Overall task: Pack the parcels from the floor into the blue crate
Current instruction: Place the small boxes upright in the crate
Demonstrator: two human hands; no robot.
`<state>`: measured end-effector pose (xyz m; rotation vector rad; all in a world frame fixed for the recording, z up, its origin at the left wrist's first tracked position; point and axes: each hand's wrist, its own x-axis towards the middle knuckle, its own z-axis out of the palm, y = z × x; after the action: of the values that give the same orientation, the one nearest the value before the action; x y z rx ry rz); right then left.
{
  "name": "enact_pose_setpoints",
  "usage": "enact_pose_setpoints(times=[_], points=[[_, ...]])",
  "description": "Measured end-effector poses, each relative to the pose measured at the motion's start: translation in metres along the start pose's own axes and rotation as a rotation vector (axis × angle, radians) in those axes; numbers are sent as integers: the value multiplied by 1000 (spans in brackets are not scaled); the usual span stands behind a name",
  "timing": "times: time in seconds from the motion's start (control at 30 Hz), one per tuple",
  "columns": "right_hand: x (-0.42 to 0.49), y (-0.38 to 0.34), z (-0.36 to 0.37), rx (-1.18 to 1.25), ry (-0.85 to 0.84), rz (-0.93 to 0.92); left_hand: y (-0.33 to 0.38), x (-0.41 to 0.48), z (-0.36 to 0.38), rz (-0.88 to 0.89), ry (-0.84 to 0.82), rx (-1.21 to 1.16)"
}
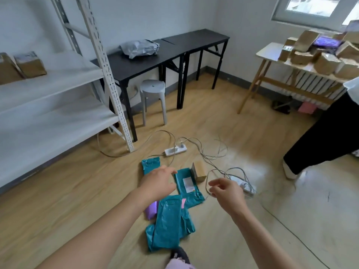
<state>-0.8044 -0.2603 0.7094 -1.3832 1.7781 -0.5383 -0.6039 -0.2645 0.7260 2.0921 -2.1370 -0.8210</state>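
Parcels [150,165]: teal mailers, laid flat and clustered on near floor [77,191], so easily gathered.
Left hand [158,183]: held above them, fingers loosely curled, nothing gripped.
Cardboard box [200,170]: stood at cluster's right edge.
Right hand [227,193]: fingers relaxed, empty, beside power strip [242,184].
Blue crate: not seen.

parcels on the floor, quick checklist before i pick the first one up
1. Hands free: left hand and right hand hold nothing: ok.
2. Parcels reachable: teal parcels lie on the floor just below both hands: ok.
3. Cables clear: a cable loops right beside the small cardboard box, near the right hand: not ok.
4. Blue crate located: not in view: cannot tell.
5. Space clear: another person's leg stands at the right: not ok.
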Motion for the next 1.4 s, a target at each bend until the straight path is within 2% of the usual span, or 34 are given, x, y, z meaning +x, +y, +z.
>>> enact_pose_setpoints(times=[0.43, 0.7, 0.8, 1.03, 1.23, 1.4], points=[[212, -38, -46, -215, -145, -15, 22, 187, -33, -155, 8, -87], [331, -32, -44, -347, -274, -75, 25, 281, -15, -292, 15, -173], [383, -26, -45, -484, -326, -140, 28, 317, -3, -388, 63, -230], [503, 5, -14, -629, -498, -144, 27, 405, 53, -620, 136, -350], [577, 81, 57, -711, -540, -80, -12, 486, 137, -616, 147, -390], [625, 166, 128, -751, -563, -34, -59, 541, 233, -642, 81, -390]])
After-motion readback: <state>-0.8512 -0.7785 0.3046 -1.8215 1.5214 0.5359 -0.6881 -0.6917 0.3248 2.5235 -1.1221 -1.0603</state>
